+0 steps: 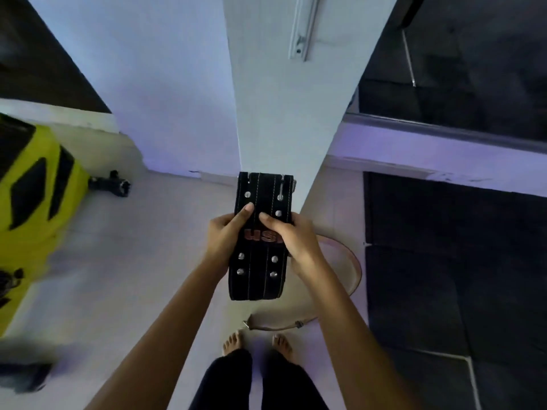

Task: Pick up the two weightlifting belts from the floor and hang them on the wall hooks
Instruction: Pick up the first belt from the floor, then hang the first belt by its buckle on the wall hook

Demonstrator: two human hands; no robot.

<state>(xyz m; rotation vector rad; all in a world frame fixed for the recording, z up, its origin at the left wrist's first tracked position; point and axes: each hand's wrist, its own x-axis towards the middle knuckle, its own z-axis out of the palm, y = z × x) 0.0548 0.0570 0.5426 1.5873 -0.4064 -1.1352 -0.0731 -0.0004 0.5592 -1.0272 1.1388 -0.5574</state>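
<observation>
A black weightlifting belt (pixel 260 270) with metal rivets, white stitching and orange letters is held up in front of me, near the white wall corner (pixel 284 119). My left hand (pixel 226 238) grips its left edge and my right hand (pixel 291 236) grips its right edge, thumbs on its face. A second, tan belt (pixel 353 272) lies curled on the pale floor just beyond my bare feet, its buckle end (pixel 247 324) pointing left; my right arm hides part of it.
A white bracket (pixel 302 39) is fixed high on the wall. A yellow and black machine (pixel 32 208) stands at left, with a small black object (pixel 114 186) on the floor beside it. Dark floor mats (pixel 444 276) cover the right side.
</observation>
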